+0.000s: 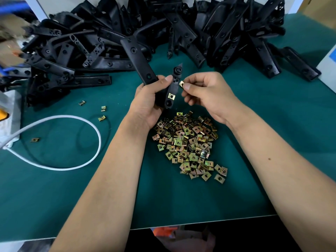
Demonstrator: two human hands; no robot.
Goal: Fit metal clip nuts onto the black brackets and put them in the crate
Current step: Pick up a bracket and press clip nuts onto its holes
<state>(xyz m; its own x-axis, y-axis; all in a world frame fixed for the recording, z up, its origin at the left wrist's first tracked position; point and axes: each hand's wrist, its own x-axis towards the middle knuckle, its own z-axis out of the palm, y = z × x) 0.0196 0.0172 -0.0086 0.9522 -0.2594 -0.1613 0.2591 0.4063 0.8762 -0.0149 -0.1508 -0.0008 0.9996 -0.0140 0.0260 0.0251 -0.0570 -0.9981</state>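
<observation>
My left hand [151, 100] grips a black bracket [139, 59] above the middle of the green table. One brass-coloured clip nut [171, 96] sits clipped on the bracket's lower arm. My right hand [205, 91] pinches a second clip nut [181, 83] between thumb and forefinger, right beside the bracket's edge. A heap of loose clip nuts [189, 144] lies on the table just below both hands. No crate is in view.
A big pile of black brackets [163, 28] fills the back of the green table [200, 200]. A looped white cable [72, 142] and a few stray clip nuts [102, 113] lie at the left. A grey block [11, 113] sits at the left edge.
</observation>
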